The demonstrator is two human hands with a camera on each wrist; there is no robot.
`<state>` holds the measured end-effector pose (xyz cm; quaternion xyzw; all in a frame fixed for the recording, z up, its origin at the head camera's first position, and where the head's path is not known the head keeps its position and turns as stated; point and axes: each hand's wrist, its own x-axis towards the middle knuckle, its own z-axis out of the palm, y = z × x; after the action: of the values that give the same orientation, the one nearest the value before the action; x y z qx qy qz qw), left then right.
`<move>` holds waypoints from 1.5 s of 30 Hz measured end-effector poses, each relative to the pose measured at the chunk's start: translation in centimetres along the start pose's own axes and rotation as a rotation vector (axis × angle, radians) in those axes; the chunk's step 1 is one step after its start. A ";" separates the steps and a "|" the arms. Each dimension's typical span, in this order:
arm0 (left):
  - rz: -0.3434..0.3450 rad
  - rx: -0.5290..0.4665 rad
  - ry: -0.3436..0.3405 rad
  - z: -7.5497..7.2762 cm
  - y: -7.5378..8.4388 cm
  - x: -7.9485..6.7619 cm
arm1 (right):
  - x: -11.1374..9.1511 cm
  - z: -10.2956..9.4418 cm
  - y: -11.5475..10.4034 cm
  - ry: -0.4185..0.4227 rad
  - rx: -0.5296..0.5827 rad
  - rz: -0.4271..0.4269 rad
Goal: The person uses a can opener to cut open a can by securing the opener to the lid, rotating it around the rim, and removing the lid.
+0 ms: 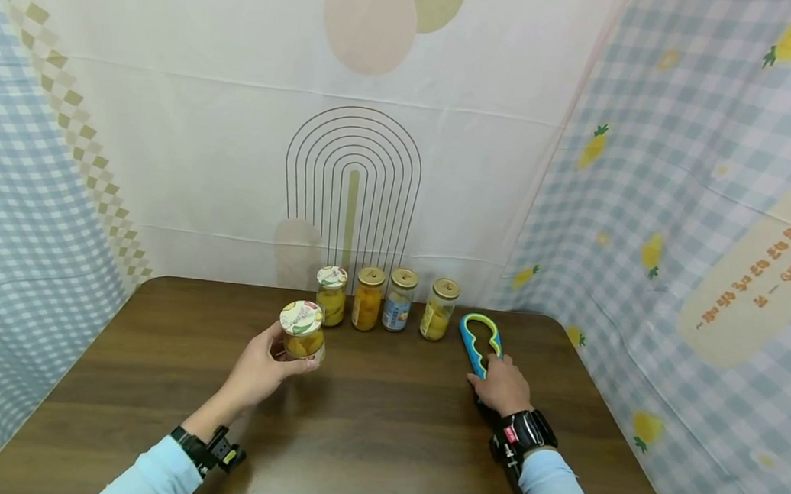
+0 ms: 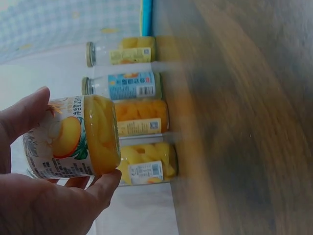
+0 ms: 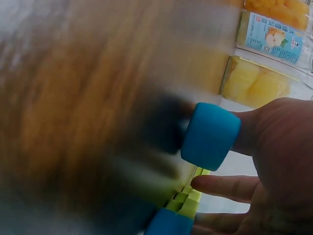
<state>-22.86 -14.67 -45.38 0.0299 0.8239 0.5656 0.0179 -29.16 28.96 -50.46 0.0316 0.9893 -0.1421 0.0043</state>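
One held jar (image 1: 301,331): glass, white patterned lid on, yellow fruit pieces inside; label shows a peach and a green leaf. Sits at the left front of the row, nearer the person, roughly upright; appears raised off the bench (image 1: 382,437).
Left grip (image 1: 259,367): closed round the jar's side, thumb along one face, fingers on the opposite face.
Right grip (image 1: 504,386): thumb and fingers either side of the near end of a blue-and-green opener (image 1: 474,352), holding its handles.
Opener: looped, toothed green along the inside, loop end pointing away from the person, right of the row. Lifted or resting on the bench, cannot tell.
Row at far edge, left to right: leftmost jar (image 1: 331,296), patterned white lid, yellow fruit; orange-fruit jar (image 1: 367,299), gold lid; blue-label jar (image 1: 400,301), gold lid; pale-fruit jar (image 1: 439,309), gold lid, set slightly wider from its neighbour. All upright.
Bench surface: dark brown wood grain, smooth sheen.
Sleeves: light blue, both arms; dark wrist straps (image 1: 527,432) below the hands.
Backdrop: white cloth (image 1: 223,151) with line-drawn arches behind; blue check cloth (image 1: 653,104) with yellow fruit prints to the right.
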 end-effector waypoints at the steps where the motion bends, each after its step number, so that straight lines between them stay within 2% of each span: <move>1: 0.003 -0.003 -0.003 0.1 0.0 -0.1 | 0.0 0.0 0.0 0.002 -0.002 0.000; 18: -0.010 -0.056 -0.015 0.8 0.2 -1.0 | -0.1 0.2 0.1 0.017 -0.015 0.008; 32: -0.014 -0.065 -0.024 1.1 0.3 -1.0 | -0.1 0.3 0.3 0.039 -0.025 0.004; 39: -0.025 -0.058 -0.029 1.2 0.2 -0.9 | -0.7 0.0 0.5 0.036 0.010 0.012; 45: -0.025 -0.057 -0.033 1.3 0.1 -0.7 | -0.1 1.0 1.9 0.089 0.013 -0.016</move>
<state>-22.03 -13.49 -45.72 0.0284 0.8072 0.5882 0.0392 -28.98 30.46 -51.95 0.0299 0.9879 -0.1468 -0.0413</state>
